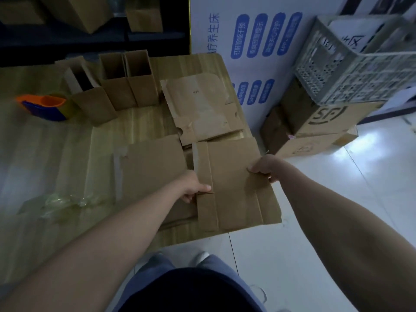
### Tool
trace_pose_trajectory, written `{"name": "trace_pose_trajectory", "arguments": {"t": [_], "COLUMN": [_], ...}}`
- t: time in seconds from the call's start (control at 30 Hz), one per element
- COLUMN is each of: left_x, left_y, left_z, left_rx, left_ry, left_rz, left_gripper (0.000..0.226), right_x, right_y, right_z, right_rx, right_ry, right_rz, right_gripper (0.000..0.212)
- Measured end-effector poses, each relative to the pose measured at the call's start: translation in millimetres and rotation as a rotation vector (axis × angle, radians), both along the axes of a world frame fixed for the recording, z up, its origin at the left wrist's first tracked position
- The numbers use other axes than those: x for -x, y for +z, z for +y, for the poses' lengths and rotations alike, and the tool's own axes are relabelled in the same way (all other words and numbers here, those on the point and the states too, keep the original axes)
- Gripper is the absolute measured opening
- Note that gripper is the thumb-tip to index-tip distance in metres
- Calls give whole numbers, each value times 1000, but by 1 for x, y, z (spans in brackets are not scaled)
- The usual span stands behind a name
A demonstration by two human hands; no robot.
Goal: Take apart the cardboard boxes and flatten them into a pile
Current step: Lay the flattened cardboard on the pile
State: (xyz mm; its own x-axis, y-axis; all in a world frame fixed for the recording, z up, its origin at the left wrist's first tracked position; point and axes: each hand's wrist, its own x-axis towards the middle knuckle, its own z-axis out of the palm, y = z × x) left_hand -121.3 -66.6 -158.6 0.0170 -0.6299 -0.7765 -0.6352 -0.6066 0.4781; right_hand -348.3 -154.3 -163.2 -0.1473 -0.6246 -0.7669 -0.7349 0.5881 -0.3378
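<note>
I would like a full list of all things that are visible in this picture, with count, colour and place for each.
flattened box: 1, brown, near table edge, held by both hands
flat cardboard pile: several sheets, brown, right part of table
upright open boxes: 3, brown, far side of table
table: 1, light wood
plastic cups: a stack, orange, blue and yellow, left on table
clear tape scraps: some, transparent, near left on table
plastic crate: 1, grey, top right
printed boxes: 2, brown, under the crate on the floor
white panel: 1, blue labels, behind table
left hand: grip on the box's left flap
right hand: grip on the box's right edge
</note>
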Motion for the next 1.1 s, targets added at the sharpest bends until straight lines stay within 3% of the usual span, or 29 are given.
{"name": "trace_pose_trajectory", "arguments": {"t": [0.2, 0.3, 0.4, 0.47, 0.57, 0.63, 0.7, 0.97, 1.1], "left_x": [3, -10, -22, -23, -18, -14, -12, -11, -7], "left_y": [-22, -23, -23, -24, -23, -27, -34, -49, -49], "left_z": [7, 11, 11, 8, -1, -8, -13, -25, -25], "left_rx": [234, 221, 177, 218, 445, 464, 376, 340, 345], "left_ry": [-305, -438, -442, -336, -242, -456, -650, -695, -640], "left_rz": [-294, -396, -411, -404, -459, -479, -490, -567, -521], "left_gripper": [48, 29, 24, 20, 45, 82, 102, 106, 105], "right_x": [0, -13, -29, -38, -45, -48, -49, -53, -51], "right_y": [-23, -25, -29, -28, -26, -27, -35, -43, -44], "right_z": [9, 8, 4, 2, 2, 6, 9, 4, -1], "right_rx": [225, 246, 258, 261, 244, 229, 195, 236, 260], "right_ry": [25, 21, 75, 113, 180, 303, 382, 427, 433], "right_rz": [47, 62, 84, 123, 202, 243, 268, 307, 310], "right_gripper": [67, 74, 70, 68, 82, 98, 109, 108, 104]}}
